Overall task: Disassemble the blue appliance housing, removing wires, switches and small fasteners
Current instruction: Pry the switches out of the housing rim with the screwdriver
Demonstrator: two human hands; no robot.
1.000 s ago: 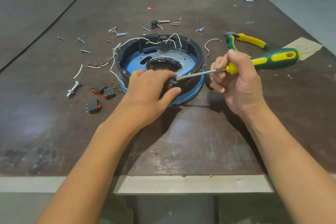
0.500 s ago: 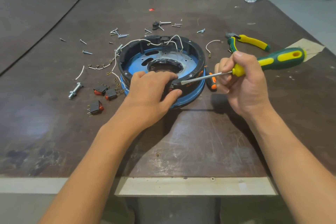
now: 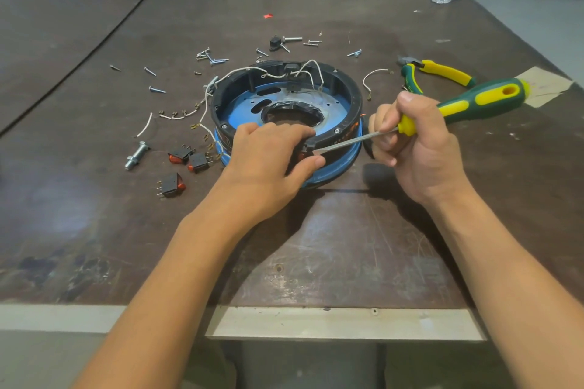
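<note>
The blue housing (image 3: 354,98) sits mid-frame on the surface (image 3: 347,246). Over the last second the screwdriver (image 3: 480,101) tip has barely shifted against the switch (image 3: 308,148) in the near wall. The right grip (image 3: 420,148) clasps the handle and the left grip (image 3: 268,155) clamps the rim. That switch seems not yet freed.

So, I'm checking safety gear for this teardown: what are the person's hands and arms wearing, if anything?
Nothing that shows. The bare left hand and bare right hand have no gloves, and no rings are visible. The left forearm and right forearm are uncovered from the wrist to the frame's bottom edge: no sleeves, watch, wristband or bandage in view.
</note>
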